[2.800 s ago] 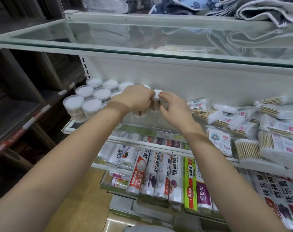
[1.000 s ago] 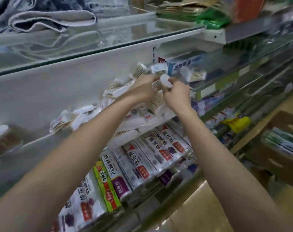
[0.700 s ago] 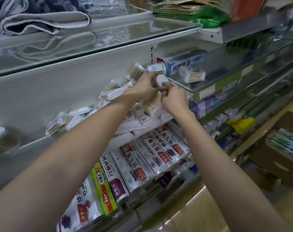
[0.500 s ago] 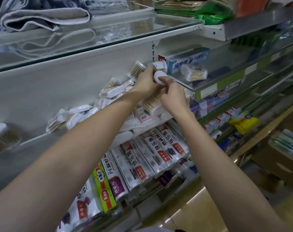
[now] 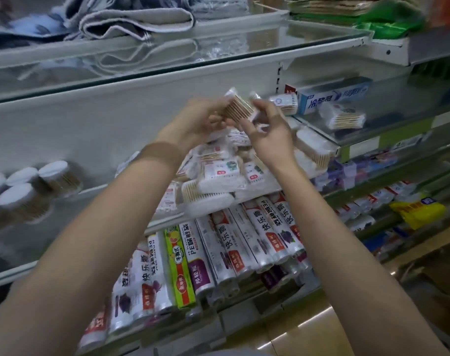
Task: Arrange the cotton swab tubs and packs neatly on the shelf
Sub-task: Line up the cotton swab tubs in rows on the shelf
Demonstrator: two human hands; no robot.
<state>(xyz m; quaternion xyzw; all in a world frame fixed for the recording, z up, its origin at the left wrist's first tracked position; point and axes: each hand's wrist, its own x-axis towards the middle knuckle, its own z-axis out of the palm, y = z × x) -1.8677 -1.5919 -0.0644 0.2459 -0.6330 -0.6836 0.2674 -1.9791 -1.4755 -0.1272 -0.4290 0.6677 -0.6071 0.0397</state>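
Head view: lowest in the frame, boxed rolls of plastic wrap (image 5: 226,255) fill the shelf under the forearms. Above them at centre lies a loose heap of cotton swab packs (image 5: 218,176), with round swab tubs (image 5: 26,191) at the left edge. Higher, at upper centre, the left hand (image 5: 195,122) and right hand (image 5: 270,127) both pinch one swab pack (image 5: 239,109), raised over the heap. Folded towels (image 5: 131,19) lie on the glass shelf (image 5: 218,55) at the top.

Swab tubs (image 5: 26,191) stand left of the piled swab packs (image 5: 218,173), above wrap rolls (image 5: 234,250).
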